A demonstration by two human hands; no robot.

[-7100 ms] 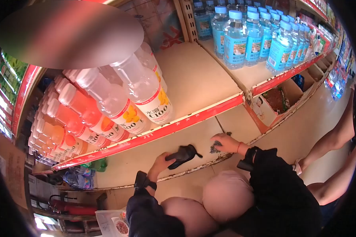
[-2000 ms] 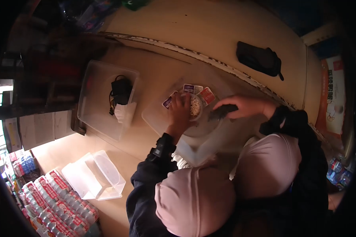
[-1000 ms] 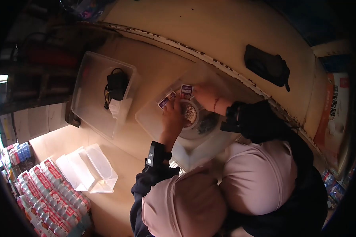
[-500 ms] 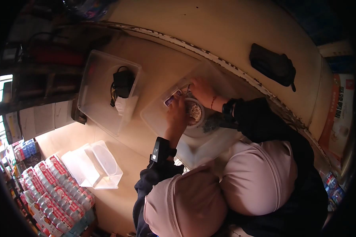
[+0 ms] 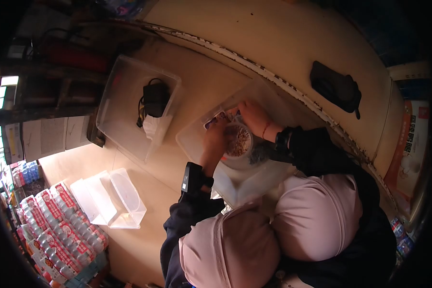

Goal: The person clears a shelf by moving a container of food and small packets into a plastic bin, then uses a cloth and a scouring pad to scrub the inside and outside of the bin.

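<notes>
The fingers of the right hand [image 5: 255, 117] are bent and bunched together at the edge of a small printed packet [image 5: 234, 113], though I can't tell if they're actually pinching it. The left hand [image 5: 215, 138] has its fingers curled down between a second packet [image 5: 219, 118] and the near left side of a round tub [image 5: 245, 142] (too dark in there to say if they're gripping anything). That tub is open and full of small, pale and brown bits, and both packets sit just beyond it. Right next to it, on the right hand's side, there's a dark, wiry-looking clump [image 5: 260, 153]. All of that is inside a clear plastic bin [image 5: 189, 140] on the floor [image 5: 149, 185].

Over to the left is another clear bin [image 5: 114, 108] holding a black power adapter [image 5: 156, 98] with its cable, plus something white and crumpled [image 5: 151, 126] (tissue or a bag, can't tell). Nearer the person, a translucent white container [image 5: 125, 194] lies close to shrink-wrapped bottle packs [image 5: 65, 228] with red and white labels. Up on the low shelf [image 5: 273, 36], well apart from the hands, there's a black pouch [image 5: 335, 86] with a little loop, and a printed carton [image 5: 409, 149] stands off to the far right.
</notes>
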